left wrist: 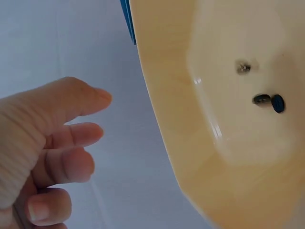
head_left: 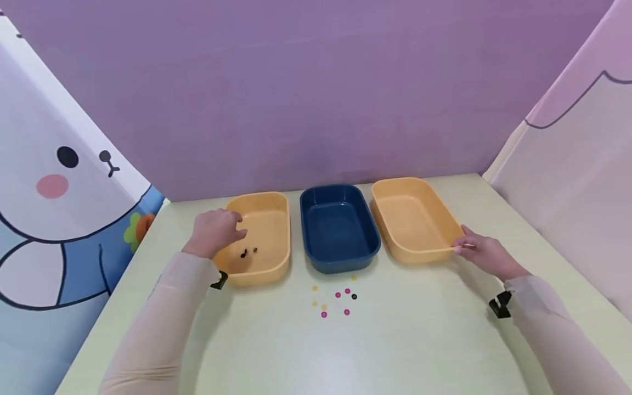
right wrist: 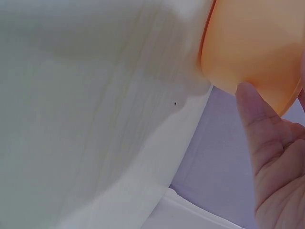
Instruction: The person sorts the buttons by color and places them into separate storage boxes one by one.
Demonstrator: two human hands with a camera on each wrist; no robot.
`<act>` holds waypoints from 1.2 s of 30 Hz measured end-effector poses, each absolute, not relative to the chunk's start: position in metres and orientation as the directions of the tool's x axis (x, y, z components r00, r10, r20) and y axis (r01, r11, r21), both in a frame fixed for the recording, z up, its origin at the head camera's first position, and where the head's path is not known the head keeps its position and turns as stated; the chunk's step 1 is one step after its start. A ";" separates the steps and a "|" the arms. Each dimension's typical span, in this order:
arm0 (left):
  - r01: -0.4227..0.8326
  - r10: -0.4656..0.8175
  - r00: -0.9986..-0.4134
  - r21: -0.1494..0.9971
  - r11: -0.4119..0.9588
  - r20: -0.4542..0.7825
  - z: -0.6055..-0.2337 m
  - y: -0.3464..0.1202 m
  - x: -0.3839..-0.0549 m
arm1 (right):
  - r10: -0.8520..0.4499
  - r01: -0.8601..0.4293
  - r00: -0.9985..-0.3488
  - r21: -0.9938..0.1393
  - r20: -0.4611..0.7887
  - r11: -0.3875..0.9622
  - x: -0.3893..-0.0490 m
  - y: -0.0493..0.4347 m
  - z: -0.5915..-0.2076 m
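My left hand (head_left: 215,231) hovers over the left side of a yellow plastic tray (head_left: 273,233), its thumb and fingers loosely bent and nothing between them. Inside that tray lie a few small dark pieces (left wrist: 261,99); in the left wrist view two of them are side by side and one apart. On the far right, my right hand (head_left: 486,255) grips the near right corner of a second yellow tray (head_left: 412,219). The right wrist view shows the thumb (right wrist: 255,112) against the tray's outer wall, the other fingers mostly out of sight.
Between the yellow trays stands a dark blue tray (head_left: 339,225). Several tiny button-like discs, pink (head_left: 347,312), yellow (head_left: 315,303) and one black (head_left: 354,297), lie on the pale table (head_left: 405,345) in front of it. A purple cloth (head_left: 316,99) hangs behind the trays.
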State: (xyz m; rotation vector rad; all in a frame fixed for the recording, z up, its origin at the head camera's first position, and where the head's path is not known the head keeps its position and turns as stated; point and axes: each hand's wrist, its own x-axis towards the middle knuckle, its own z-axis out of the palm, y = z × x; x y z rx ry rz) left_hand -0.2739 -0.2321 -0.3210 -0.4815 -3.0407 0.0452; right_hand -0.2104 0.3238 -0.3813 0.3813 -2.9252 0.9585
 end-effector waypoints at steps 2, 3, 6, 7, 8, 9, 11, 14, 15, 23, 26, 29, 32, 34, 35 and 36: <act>0.313 0.315 -0.947 -0.035 0.949 0.068 -0.319 -0.231 -0.273 | -0.218 -0.240 -0.970 -0.578 0.108 0.780 -0.210 0.325 -0.381; 0.316 0.318 -0.945 -0.036 0.948 0.074 -0.318 -0.230 -0.273 | -0.215 -0.235 -0.971 -0.581 0.104 0.779 -0.210 0.326 -0.380; 0.323 0.324 -0.942 -0.031 0.946 0.083 -0.314 -0.226 -0.272 | -0.209 -0.226 -0.973 -0.584 0.098 0.780 -0.212 0.328 -0.379; 0.324 0.325 -0.942 -0.028 0.946 0.080 -0.313 -0.224 -0.272 | -0.206 -0.224 -0.974 -0.586 0.098 0.779 -0.212 0.328 -0.379; 0.328 0.329 -0.941 -0.026 0.944 0.076 -0.312 -0.222 -0.271 | -0.206 -0.221 -0.974 -0.592 0.095 0.775 -0.213 0.328 -0.379; 0.331 0.331 -0.941 -0.020 0.943 0.070 -0.312 -0.221 -0.271 | -0.205 -0.222 -0.974 -0.594 0.097 0.773 -0.213 0.329 -0.379; 0.342 0.342 -0.938 -0.009 0.940 0.057 -0.313 -0.217 -0.268 | -0.208 -0.224 -0.973 -0.600 0.097 0.768 -0.214 0.329 -0.381; 0.367 0.367 -0.928 0.002 0.930 0.063 -0.318 -0.212 -0.262 | -0.229 -0.247 -0.968 -0.569 0.104 0.784 -0.214 0.330 -0.384; 0.379 0.378 -0.922 0.001 0.925 0.079 -0.319 -0.210 -0.259 | -0.234 -0.251 -0.967 -0.558 0.103 0.791 -0.214 0.330 -0.385; 0.532 0.530 -0.782 -0.092 0.842 0.329 -0.321 -0.190 -0.242 | -0.229 -0.226 -0.971 -0.574 0.068 0.787 -0.218 0.329 -0.381; 0.604 0.606 -0.681 -0.152 0.782 0.411 -0.321 -0.180 -0.236 | -0.223 -0.237 -0.970 -0.563 0.094 0.792 -0.217 0.332 -0.381; 0.648 0.657 -0.599 -0.203 0.734 0.458 -0.319 -0.170 -0.229 | -0.217 -0.241 -0.970 -0.556 0.111 0.795 -0.216 0.334 -0.384; 0.678 0.686 -0.560 -0.219 0.702 0.463 -0.316 -0.161 -0.221 | -0.204 -0.224 -0.974 -0.563 0.099 0.796 -0.217 0.334 -0.387; 0.701 0.705 -0.544 -0.215 0.680 0.454 -0.314 -0.156 -0.216 | -0.192 -0.202 -0.978 -0.565 0.078 0.800 -0.217 0.335 -0.387; 0.712 0.715 -0.540 -0.212 0.669 0.443 -0.314 -0.153 -0.214 | -0.188 -0.195 -0.980 -0.563 0.071 0.803 -0.217 0.336 -0.386; 0.722 0.724 -0.537 -0.207 0.660 0.432 -0.314 -0.150 -0.212 | -0.186 -0.191 -0.980 -0.557 0.066 0.809 -0.217 0.336 -0.386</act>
